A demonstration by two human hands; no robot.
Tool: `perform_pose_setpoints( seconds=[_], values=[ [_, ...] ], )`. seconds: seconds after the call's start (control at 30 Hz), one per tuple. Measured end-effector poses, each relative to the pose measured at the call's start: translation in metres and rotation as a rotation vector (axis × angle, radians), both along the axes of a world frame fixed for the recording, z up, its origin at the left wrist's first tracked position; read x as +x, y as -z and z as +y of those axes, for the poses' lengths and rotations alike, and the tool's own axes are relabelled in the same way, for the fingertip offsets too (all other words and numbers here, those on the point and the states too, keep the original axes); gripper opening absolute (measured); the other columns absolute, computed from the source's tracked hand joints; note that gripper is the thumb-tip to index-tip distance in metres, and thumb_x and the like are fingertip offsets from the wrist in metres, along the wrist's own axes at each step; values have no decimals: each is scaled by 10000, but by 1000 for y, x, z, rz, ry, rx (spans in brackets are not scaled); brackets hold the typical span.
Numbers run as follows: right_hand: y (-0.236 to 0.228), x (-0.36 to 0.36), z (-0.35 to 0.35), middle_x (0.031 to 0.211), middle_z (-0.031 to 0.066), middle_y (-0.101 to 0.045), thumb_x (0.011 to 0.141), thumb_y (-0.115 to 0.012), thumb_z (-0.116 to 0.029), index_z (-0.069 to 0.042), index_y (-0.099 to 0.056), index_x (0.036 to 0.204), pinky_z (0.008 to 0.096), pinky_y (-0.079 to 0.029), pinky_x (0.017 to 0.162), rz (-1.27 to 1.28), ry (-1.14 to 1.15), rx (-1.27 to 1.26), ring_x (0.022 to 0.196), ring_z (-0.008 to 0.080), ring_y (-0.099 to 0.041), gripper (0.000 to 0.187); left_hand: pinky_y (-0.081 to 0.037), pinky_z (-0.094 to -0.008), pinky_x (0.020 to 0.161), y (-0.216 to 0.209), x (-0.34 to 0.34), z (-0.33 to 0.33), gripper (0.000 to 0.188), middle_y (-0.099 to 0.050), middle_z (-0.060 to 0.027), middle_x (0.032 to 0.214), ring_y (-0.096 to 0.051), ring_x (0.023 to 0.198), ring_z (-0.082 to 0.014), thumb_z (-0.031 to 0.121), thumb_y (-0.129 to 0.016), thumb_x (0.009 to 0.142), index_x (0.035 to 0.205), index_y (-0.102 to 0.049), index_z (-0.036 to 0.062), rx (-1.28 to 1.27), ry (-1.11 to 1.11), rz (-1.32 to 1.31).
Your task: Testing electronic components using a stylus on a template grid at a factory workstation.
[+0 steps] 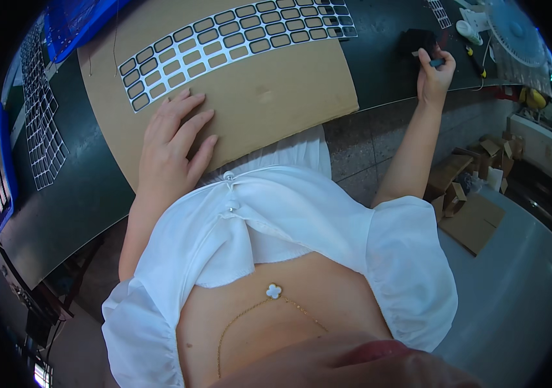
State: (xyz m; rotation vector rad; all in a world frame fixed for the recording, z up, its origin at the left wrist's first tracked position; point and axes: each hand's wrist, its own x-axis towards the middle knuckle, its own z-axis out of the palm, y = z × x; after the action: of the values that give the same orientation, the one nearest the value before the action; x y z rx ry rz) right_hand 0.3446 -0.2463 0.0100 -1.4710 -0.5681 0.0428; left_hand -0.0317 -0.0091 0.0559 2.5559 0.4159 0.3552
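Note:
My left hand (176, 132) lies open on a brown cardboard sheet (269, 100), its fingers spread. Its fingertips are just below the lower edge of a white grid sheet (214, 55) with rows of rounded rectangular openings, many rimmed in black. On the dark green table at the right, my right hand (436, 76) is closed on a small dark teal stick-like thing (438, 63). Just beyond those fingers sits a small black block-shaped object (417, 41). What the teal thing's far end touches is hidden.
Blue trays (82, 26) stand at the far left, with another at the left edge. A thin pale lattice sheet (42, 123) lies at the left. A fan (517, 31) and a yellow-black tool (475, 61) are at the far right. Cardboard boxes (460, 174) pile up at right.

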Motion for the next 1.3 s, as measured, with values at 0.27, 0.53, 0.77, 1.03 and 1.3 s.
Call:
perform_pose_setpoints(
  seconds=[0.27,0.53,0.77,1.03,1.3],
  values=[
    [-17,2,-60,1082,178,-501,677,-728,-138,-51,-400,916,305,-398,852,-143,157,-570,977,259,-517,415,-320,-353,986,2,-1,3,214,-506,-63,1159,-411,1159,-248,72,-594,759,971,-598,46,-9,26,1],
    [-63,-28,-30,1188,124,-473,668,-716,-131,-71,-402,896,330,-377,880,-609,174,-811,1037,286,-490,392,-311,-352,990,3,1,1,229,-514,-65,1143,-431,1135,-235,104,-597,752,967,-596,27,24,24,-4],
    [-47,8,-26,1228,93,-449,629,-702,-78,-79,-373,840,343,-365,862,-576,-141,-1139,1031,305,-485,391,-315,-352,987,3,0,2,226,-512,-62,1144,-428,1137,-237,103,-590,756,970,-593,32,15,25,-30],
    [-71,18,29,1223,91,-458,641,-669,-57,-81,-387,840,325,-355,874,-678,-163,-1164,1047,300,-477,345,-323,-353,981,4,-3,4,228,-513,-59,1141,-433,1132,-235,99,-589,752,971,-587,36,4,11,-26],
    [-73,40,66,1289,95,-417,689,-630,-66,-75,-390,834,316,-353,879,-709,-293,-1254,1094,291,-458,280,-324,-353,980,2,-2,3,228,-508,-56,1147,-436,1128,-228,99,-592,747,967,-584,35,5,3,-16]
  ],
)
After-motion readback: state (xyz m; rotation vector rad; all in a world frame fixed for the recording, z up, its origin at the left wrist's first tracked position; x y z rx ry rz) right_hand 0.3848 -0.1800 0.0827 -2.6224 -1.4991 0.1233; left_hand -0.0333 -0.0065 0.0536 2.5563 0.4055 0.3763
